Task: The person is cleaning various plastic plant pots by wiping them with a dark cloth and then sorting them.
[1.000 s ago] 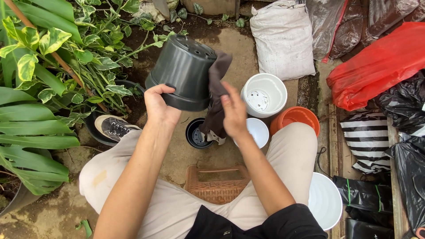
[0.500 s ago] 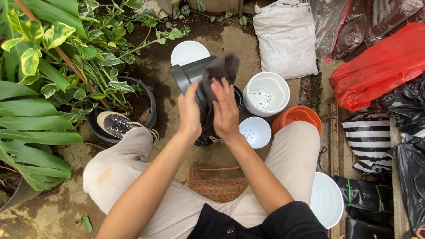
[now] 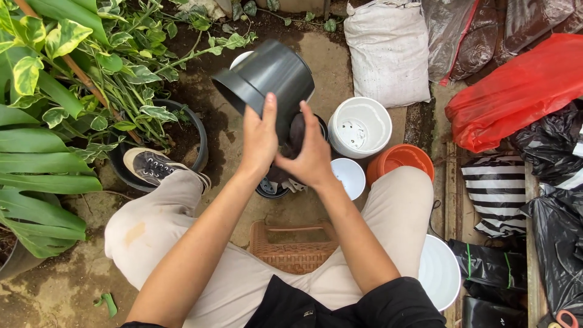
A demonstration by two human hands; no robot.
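Observation:
A black plastic flower pot (image 3: 267,76) is held up over the ground, tipped on its side with its rim toward the left. My left hand (image 3: 259,138) grips it at the rim. My right hand (image 3: 311,155) presses a dark brown cloth (image 3: 296,135) against the pot's lower side; most of the cloth is hidden behind the hands. Below them a smaller black pot (image 3: 269,189) stands on the ground.
Two white pots (image 3: 359,128) (image 3: 350,174), an orange pot (image 3: 398,159) and a white pot behind the black one stand on the concrete. A potted variegated plant (image 3: 91,73), a white sack (image 3: 388,51), red and black bags, a woven stool (image 3: 291,249) and a white basin (image 3: 438,273) surround me.
The black pot has turned in my hands, its side now up and its rim left. My right hand slid the cloth from the pot's top down to its underside.

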